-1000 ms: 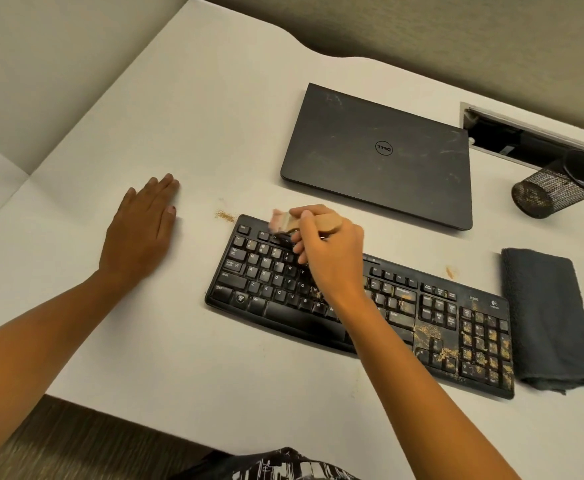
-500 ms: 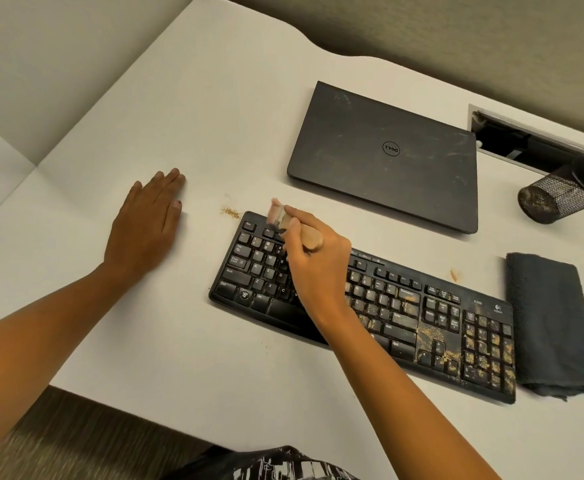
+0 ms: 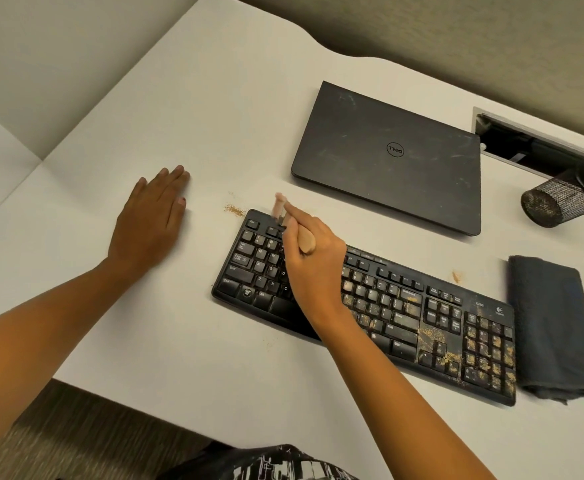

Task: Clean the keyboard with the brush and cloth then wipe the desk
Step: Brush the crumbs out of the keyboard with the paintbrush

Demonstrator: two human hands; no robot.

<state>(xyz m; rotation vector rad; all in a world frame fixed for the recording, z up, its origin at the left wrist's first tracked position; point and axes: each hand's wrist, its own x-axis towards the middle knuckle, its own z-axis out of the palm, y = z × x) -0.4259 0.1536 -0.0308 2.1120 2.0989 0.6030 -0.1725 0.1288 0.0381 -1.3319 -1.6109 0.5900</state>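
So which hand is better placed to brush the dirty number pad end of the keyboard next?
Right. The right hand grips the brush over the keyboard; the left hand lies flat on the desk, empty and farther from that end.

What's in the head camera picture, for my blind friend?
A right hand grips a wooden brush at the top-left keys of a crumb-covered black keyboard. The left hand rests flat on the white desk; a dark cloth lies nearby.

Head-worn wide-angle view, close, facing forward-down — onto desk (image 3: 214, 98)
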